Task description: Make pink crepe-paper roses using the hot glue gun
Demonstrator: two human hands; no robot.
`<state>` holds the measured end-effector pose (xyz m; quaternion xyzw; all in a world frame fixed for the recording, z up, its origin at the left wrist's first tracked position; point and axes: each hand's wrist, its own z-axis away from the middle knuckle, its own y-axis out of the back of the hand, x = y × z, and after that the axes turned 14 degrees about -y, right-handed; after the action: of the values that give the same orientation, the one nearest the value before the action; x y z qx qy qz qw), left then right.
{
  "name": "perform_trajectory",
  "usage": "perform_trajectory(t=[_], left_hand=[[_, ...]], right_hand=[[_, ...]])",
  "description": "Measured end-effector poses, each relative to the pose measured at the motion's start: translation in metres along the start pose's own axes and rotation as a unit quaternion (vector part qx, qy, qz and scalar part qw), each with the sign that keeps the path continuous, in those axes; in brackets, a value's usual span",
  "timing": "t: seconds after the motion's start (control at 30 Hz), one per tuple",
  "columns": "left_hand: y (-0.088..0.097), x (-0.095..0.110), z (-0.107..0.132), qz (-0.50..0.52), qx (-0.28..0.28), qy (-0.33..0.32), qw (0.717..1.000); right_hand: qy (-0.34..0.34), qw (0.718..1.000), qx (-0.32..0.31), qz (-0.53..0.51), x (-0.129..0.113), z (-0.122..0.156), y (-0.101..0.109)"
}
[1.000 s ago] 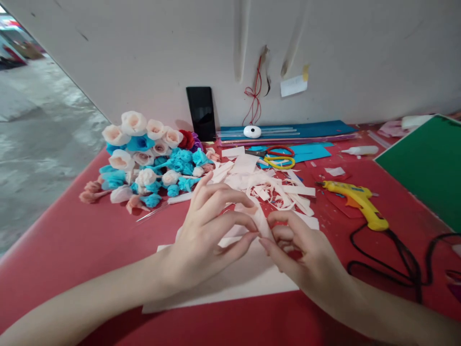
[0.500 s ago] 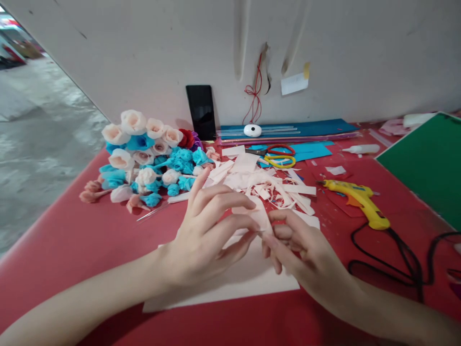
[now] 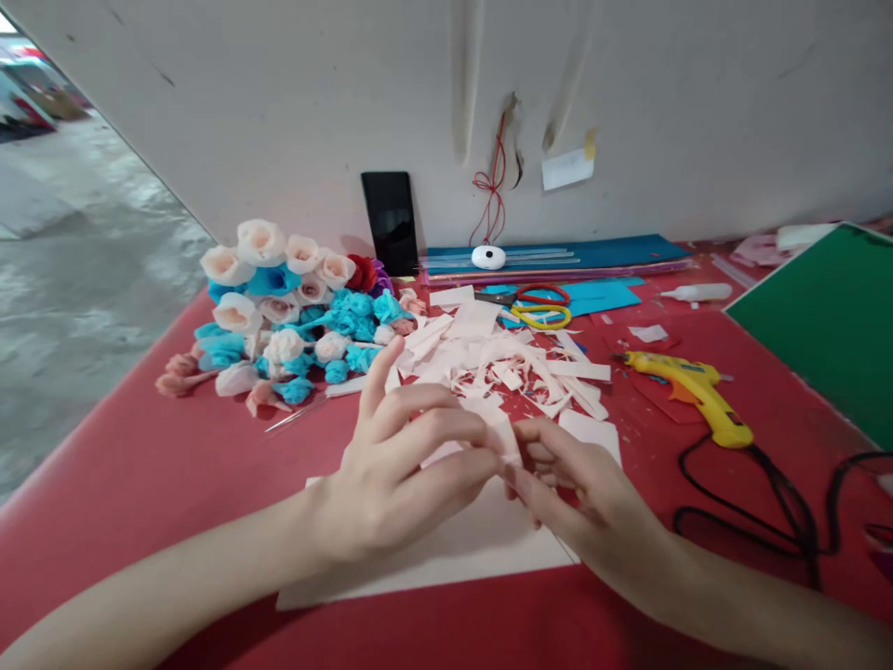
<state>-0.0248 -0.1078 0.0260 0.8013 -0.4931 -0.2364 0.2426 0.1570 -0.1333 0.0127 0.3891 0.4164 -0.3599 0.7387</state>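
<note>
Above the large pale sheet (image 3: 460, 556), the left hand (image 3: 405, 475) and right hand (image 3: 586, 489) each pinch the pale paper piece (image 3: 499, 430) in a fingertip grip (probably light, soft, easily creased), best held gently near its lower edge.

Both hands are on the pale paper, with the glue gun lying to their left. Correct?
Wrong side: the head view shows the glue gun lying to their right. The left hand and right hand are indeed on the pale paper.
</note>
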Motion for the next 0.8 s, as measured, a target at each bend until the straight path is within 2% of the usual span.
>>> perform_trajectory(t=[0.23,0.4,0.63,0.8], left_hand=[[0.004,-0.003,-0.005,-0.027,-0.008,-0.010,1.000],[0.006,-0.003,-0.005,-0.010,0.007,-0.009,1.000],[0.011,-0.005,-0.009,-0.021,-0.009,0.010,1.000],[0.012,-0.006,-0.011,-0.021,0.008,0.009,1.000]], right_hand=[[-0.018,1.000,0.013,0.003,-0.001,0.002,0.000],[-0.023,1.000,-0.004,-0.010,-0.003,0.002,0.000],[-0.016,1.000,-0.001,-0.001,-0.002,0.006,0.004],[-0.044,0.999,-0.025,-0.009,-0.004,0.007,0.005]])
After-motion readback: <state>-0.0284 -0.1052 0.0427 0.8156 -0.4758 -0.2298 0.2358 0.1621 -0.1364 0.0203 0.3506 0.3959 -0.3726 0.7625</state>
